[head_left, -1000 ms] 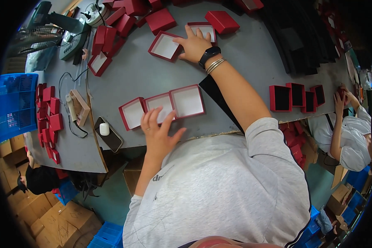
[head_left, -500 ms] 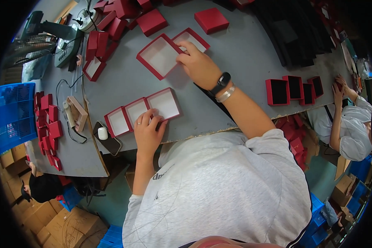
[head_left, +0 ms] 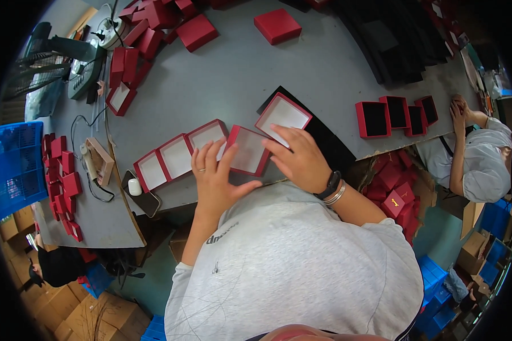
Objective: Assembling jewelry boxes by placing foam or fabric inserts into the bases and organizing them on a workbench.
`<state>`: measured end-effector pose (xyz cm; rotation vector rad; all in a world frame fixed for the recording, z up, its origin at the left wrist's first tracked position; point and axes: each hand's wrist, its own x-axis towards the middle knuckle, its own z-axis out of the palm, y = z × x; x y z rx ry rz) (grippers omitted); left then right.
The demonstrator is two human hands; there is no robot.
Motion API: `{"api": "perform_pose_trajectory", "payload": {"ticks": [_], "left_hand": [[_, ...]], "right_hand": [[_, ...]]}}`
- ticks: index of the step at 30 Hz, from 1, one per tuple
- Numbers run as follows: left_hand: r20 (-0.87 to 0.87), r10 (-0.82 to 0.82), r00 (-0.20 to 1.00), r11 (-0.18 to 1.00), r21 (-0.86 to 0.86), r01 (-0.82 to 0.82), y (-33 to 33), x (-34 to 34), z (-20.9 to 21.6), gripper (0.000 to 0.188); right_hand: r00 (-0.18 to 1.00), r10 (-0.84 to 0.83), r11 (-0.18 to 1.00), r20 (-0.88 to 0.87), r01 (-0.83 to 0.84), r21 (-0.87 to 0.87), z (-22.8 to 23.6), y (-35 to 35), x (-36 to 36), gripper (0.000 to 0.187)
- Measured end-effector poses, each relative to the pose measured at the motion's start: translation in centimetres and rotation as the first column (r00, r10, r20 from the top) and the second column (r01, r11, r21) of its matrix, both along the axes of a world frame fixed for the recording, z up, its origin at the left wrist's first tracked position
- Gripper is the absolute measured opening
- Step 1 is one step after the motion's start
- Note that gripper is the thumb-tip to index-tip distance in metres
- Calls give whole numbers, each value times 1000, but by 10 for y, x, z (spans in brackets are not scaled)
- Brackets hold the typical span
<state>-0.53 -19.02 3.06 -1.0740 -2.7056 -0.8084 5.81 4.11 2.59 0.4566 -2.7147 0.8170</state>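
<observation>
Left hand (head_left: 213, 170) open, fingers spread at the end of a row of three square, white-lined red boxes (head_left: 174, 156); right hand (head_left: 303, 161), its grip unclear, bends over two matching red boxes (head_left: 248, 149). Moments ago farther up the grey surface (head_left: 227, 68), the pair now sits near the row, putting five within reach. A flat black strip (head_left: 337, 143) shows behind.

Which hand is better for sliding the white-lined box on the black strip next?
Probably the right hand: it is at the near edge of that white-lined box, which overlaps the black strip. The left hand is farther away, by other white-lined boxes.
</observation>
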Motion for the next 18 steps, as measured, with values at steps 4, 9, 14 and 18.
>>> {"api": "perform_pose_trajectory", "payload": {"ticks": [4,9,14,18], "left_hand": [[41,-27,999,991,-127,32,26,1,-8,65],[-18,-98,995,985,-147,94,41,-16,-17,57],[4,-209,978,966,-158,207,54,-48,-7,53],[36,-194,980,977,-83,197,63,-68,1,54]], "right_hand": [[908,-408,903,90,387,188,-9,38,31,87],[874,-404,912,270,362,193,-11,63,51,99],[874,-455,875,171,402,270,14,84,48,90],[867,-493,771,72,398,497,39,105,45,81]]}}
